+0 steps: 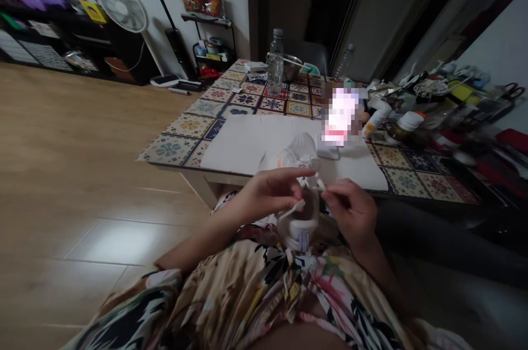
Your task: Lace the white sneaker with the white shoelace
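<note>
A white sneaker [300,229] rests between my lap and the table's front edge, toe toward the table and heel with a purple tab toward me. My left hand [276,191] is over its left side. Its index finger stretches toward the lacing, and a white strip of lace shows by its thumb. On the other side, my right hand [351,209] pinches a white shoelace [320,181] between thumb and fingers above the shoe opening. The left index fingertip reaches close to that lace. My hands hide part of the shoe's middle.
White paper [239,143] covers the near part of the patterned table [177,146]. A lit phone [340,116] stands behind the shoe. Beyond are a plastic bottle [275,64] and a metal bowl [291,69]. Bottles, a white-capped jar [406,125] and clutter crowd the right side.
</note>
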`<action>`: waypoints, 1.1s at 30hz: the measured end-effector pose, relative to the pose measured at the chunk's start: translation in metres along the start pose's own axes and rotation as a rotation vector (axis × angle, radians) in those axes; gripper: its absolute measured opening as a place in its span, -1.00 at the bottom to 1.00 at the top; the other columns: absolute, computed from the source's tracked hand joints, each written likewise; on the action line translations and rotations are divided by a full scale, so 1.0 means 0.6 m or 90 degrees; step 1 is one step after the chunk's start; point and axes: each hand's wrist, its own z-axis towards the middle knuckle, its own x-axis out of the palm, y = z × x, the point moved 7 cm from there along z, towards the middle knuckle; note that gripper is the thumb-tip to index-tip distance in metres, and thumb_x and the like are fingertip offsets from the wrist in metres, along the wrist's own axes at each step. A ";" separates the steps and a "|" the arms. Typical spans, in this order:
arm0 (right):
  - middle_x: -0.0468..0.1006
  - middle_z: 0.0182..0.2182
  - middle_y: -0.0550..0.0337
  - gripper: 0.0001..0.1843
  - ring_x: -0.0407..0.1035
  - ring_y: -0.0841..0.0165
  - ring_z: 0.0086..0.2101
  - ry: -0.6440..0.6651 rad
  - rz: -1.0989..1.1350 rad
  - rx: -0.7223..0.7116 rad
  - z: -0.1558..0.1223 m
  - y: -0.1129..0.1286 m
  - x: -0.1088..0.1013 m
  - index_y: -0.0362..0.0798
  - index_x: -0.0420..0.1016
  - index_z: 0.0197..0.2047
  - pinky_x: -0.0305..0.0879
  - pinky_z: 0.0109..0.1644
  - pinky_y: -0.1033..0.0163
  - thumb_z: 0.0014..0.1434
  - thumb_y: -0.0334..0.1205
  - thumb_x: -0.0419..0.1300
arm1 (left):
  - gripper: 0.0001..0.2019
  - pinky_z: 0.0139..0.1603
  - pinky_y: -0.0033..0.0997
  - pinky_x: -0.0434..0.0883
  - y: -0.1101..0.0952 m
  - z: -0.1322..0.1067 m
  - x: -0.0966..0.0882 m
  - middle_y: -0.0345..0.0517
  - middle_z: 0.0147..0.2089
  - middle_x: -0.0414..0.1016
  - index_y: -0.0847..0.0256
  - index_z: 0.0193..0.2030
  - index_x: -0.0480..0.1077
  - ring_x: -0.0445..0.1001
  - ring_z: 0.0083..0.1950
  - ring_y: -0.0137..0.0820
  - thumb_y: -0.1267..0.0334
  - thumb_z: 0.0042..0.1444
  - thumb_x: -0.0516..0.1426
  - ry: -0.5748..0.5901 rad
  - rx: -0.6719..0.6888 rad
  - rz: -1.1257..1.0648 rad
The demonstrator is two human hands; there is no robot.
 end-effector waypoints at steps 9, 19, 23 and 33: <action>0.59 -0.30 0.12 -0.87 0.51 0.32 -0.26 0.140 -0.074 -0.092 -0.003 0.026 0.030 -0.01 0.44 -0.14 0.44 -0.18 0.25 0.22 -0.29 0.21 | -0.90 -0.40 -0.52 0.36 -0.003 0.004 0.013 -0.15 -0.41 0.49 0.28 -0.35 0.46 0.39 -0.41 -0.50 0.29 0.06 0.26 -0.113 0.050 0.155; 0.62 -0.31 0.17 -0.84 0.53 0.34 -0.29 0.092 -0.068 -0.086 -0.007 0.032 0.026 0.06 0.46 -0.13 0.47 -0.20 0.24 0.24 -0.36 0.16 | -0.88 -0.36 -0.51 0.43 -0.027 -0.001 0.017 -0.03 -0.23 0.52 0.29 -0.21 0.46 0.44 -0.37 -0.50 0.34 0.11 0.25 -0.130 0.203 0.333; 0.65 -0.24 0.15 -0.77 0.56 0.32 -0.24 0.117 -0.086 -0.155 -0.013 0.043 0.028 0.07 0.45 -0.05 0.49 -0.16 0.20 0.24 -0.37 0.15 | -0.70 -0.33 -0.48 0.48 -0.025 0.000 0.025 0.09 -0.04 0.55 0.28 0.03 0.43 0.49 -0.34 -0.49 0.31 0.15 0.23 -0.076 0.192 0.321; 0.61 -0.31 0.15 -0.76 0.53 0.26 -0.29 -0.020 -0.059 -0.101 -0.025 0.029 0.002 0.10 0.47 -0.06 0.49 -0.24 0.13 0.22 -0.36 0.18 | -0.82 -0.22 -0.47 0.49 -0.041 -0.011 0.037 -0.04 -0.23 0.63 0.26 -0.11 0.48 0.56 -0.24 -0.43 0.38 0.13 0.26 -0.052 0.253 0.437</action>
